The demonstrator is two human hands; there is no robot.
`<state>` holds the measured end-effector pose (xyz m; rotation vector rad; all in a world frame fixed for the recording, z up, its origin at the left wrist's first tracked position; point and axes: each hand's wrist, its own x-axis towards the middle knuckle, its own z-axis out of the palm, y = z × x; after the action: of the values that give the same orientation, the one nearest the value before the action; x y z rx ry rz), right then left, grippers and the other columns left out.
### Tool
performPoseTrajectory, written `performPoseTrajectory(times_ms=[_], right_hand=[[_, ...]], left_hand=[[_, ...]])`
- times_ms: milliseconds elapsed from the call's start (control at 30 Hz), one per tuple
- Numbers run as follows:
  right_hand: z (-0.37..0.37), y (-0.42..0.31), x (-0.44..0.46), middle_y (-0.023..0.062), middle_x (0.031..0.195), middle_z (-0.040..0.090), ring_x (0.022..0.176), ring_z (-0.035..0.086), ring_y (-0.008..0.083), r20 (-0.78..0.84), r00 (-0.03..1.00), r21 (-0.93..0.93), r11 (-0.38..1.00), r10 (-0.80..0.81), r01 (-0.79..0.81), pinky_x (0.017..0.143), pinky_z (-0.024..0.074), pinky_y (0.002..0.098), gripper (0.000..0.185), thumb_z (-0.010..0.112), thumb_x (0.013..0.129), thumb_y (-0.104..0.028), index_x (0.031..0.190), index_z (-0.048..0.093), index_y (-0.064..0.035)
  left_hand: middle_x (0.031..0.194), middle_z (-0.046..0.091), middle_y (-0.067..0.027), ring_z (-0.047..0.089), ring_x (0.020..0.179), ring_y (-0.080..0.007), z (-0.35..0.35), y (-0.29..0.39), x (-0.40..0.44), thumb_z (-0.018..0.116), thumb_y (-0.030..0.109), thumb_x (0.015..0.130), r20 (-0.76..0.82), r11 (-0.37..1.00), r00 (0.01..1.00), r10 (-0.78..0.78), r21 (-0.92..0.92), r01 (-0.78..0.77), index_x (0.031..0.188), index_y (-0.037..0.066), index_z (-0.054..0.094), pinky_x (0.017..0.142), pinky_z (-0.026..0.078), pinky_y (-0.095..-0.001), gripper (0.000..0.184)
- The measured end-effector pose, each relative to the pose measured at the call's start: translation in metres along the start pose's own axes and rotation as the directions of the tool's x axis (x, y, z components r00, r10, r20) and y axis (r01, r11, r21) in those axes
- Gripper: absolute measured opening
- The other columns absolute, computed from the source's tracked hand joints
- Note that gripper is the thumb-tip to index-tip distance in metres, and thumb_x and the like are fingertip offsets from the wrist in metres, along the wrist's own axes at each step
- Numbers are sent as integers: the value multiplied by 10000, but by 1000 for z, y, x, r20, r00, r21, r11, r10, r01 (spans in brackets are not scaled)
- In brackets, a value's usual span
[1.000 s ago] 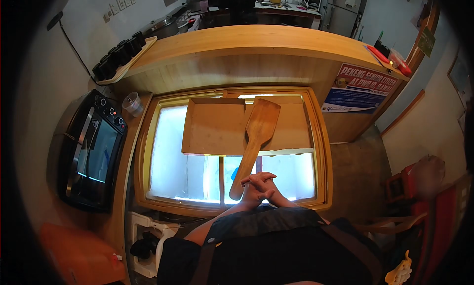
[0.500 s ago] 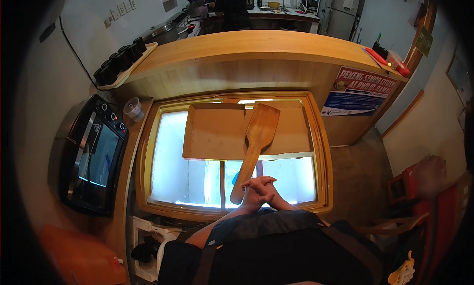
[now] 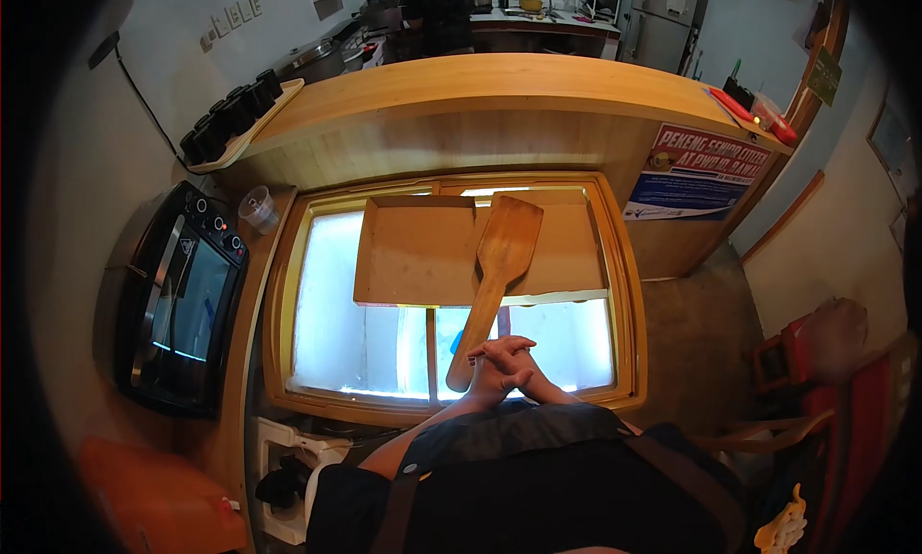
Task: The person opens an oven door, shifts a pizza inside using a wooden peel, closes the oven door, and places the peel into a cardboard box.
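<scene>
My left hand (image 3: 490, 385) and my right hand (image 3: 527, 367) are clasped together in front of my body, fingers interlaced, with no object seen in them. Just left of them is the handle end of a wooden paddle (image 3: 509, 242), whose broad blade points away from me. The paddle lies slanted across an open, shallow cardboard box (image 3: 415, 252). Beneath the box is a wood-framed, glass-topped freezer (image 3: 360, 348), lit white from inside. Whether my fingers touch the handle cannot be made out.
A black toaster oven (image 3: 202, 295) and a clear plastic cup (image 3: 258, 209) stand at left. Behind the freezer runs a wooden counter (image 3: 461, 79), bearing a tray of black cups (image 3: 230, 117) and a poster (image 3: 693, 173). A dark-clothed person (image 3: 437, 21) is in the kitchen beyond.
My hands stay clasped and the paddle and box keep their places. The view tilts slightly, and the person in the kitchen has shifted left.
</scene>
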<state>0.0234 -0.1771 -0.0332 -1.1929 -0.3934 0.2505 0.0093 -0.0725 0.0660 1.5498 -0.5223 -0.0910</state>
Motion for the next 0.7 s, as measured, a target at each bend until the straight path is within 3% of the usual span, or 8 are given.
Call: performPoseTrajectory(times_ms=[333, 433, 533, 633, 700], right_hand=[[-6, 19, 5, 122, 1039, 606, 974, 581, 223, -32, 998, -20, 999, 49, -49, 804, 482, 323, 280, 524, 917, -225, 1052, 611, 5], [32, -49, 12, 6, 826, 516, 757, 486, 106, -249, 944, 113, 974, 218, -196, 635, 418, 265, 258, 567, 894, -275, 875, 586, -19], [16, -44, 7, 115, 985, 620, 931, 593, 214, -79, 988, -79, 987, 132, -138, 772, 488, 321, 263, 558, 898, -221, 1003, 629, 9], [18, -42, 7, 106, 950, 627, 918, 594, 208, -120, 979, -25, 986, 163, -167, 769, 484, 310, 251, 557, 897, -216, 995, 638, 1], [5, -14, 8, 104, 933, 631, 909, 596, 205, -88, 993, -109, 990, 84, -94, 771, 482, 308, 263, 552, 899, -232, 988, 645, -3]], left_hand=[[1025, 577, -101, 522, 987, -218, -1, 3, 2, 705, 413, 638, 3, 1000, 1000, 8, -11, -8, 1036, 30, 614, 883, 397, -336, 560], [1024, 577, -102, 521, 988, -219, 0, 2, 0, 704, 416, 633, -12, 1000, 1000, -8, -19, 8, 1039, 33, 615, 885, 395, -339, 565], [1028, 577, -107, 523, 986, -225, -1, 0, 1, 702, 423, 629, 0, 1000, 1000, -8, 21, 8, 1038, 33, 616, 885, 395, -343, 571], [979, 602, -98, 556, 927, -209, 1, 1, 3, 692, 538, 642, -32, 999, 999, 27, 38, -26, 1003, 10, 624, 826, 422, -327, 644], [973, 602, -96, 556, 924, -207, 2, 2, 3, 691, 535, 641, -37, 999, 999, 28, 31, -27, 1001, 13, 626, 824, 422, -325, 637]])
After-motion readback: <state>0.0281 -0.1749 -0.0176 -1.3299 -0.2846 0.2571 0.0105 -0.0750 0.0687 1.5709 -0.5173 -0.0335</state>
